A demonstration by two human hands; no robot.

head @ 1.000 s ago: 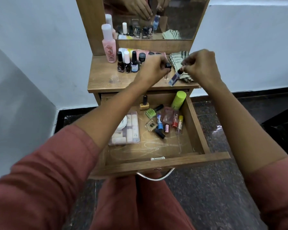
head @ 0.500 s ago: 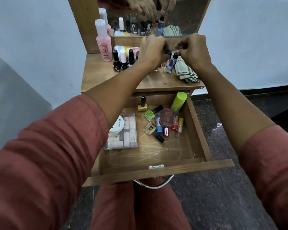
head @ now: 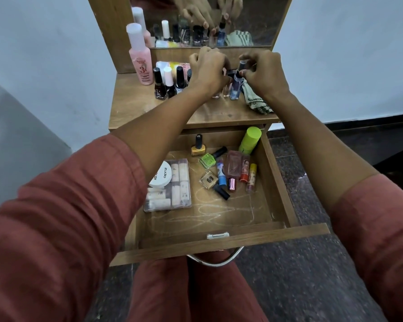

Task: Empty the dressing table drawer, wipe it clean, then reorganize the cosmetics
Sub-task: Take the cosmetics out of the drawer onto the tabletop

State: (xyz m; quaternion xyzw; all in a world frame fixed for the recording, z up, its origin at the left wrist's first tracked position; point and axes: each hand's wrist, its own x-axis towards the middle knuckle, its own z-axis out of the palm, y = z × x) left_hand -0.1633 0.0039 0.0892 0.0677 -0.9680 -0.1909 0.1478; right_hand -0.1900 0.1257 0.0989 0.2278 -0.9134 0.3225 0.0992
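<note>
Emptying step, judged from the drawer pulled open and part full; wiping and sorting not yet begun. Both hands up on the bench, near the foot of the mirror. Left hand curled, fingertips pinching the dark cap of a clear vial; right hand likewise curled, thumb and finger pinching the dark cap of a blue vial. Both vials upright, side by side, bases on or just off the wood, hard to tell which, and just left of the cloth. Next, most likely: letting go once both stand steady, then reaching down for more; needs a soft release, with narrow vials packed close and easy to topple toward the polishes lined up at the left. Inside the drawer: clear case with a white jar touching it, yellow polish upright, green polish on its side, green can leaning in the far right corner, square bottle, and a loose cluster of tubes. Readable: "zudio" on the jar lid, plus part of a word ending "SH"; a big "3" on the pink bottle; a small "S" mark on the square bottle. Polish labels too small to read. White scribbles on the drawer floor, no legible word.
</note>
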